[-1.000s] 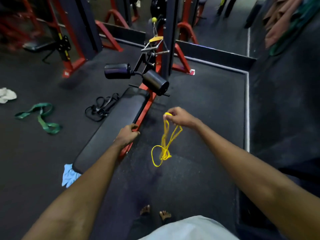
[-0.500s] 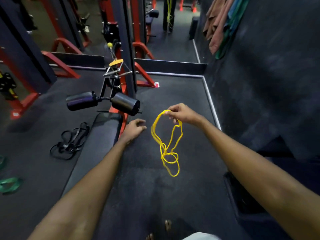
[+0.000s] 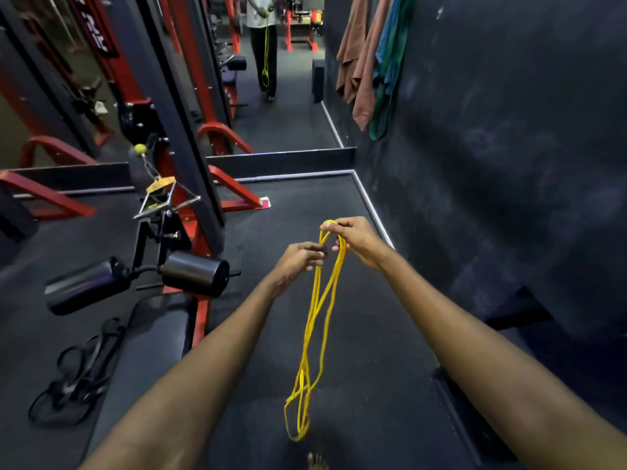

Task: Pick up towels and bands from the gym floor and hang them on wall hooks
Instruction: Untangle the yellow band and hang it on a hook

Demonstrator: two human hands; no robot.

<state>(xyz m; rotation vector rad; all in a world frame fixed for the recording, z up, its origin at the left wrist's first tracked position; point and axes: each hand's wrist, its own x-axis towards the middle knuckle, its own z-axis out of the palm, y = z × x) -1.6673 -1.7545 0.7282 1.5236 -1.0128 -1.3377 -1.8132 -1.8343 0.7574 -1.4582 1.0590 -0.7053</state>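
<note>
grip: right hand (image 3: pixel 356 242) pinched top of thin yellow rubber loop band (image 3: pixel 303 378), dangling below both hands | left hand (image 3: pixel 300 264) touched strands just beneath, hold unclear | technique: loops likely wanted gathering evenly, untangled, before hanging

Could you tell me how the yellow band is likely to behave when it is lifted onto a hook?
Probably floppy: the yellow band hangs limp in long loops from the right hand. Likely light, since a fingertip pinch carries it. Its loops cross near the bottom, so it may tangle or swing.
</note>
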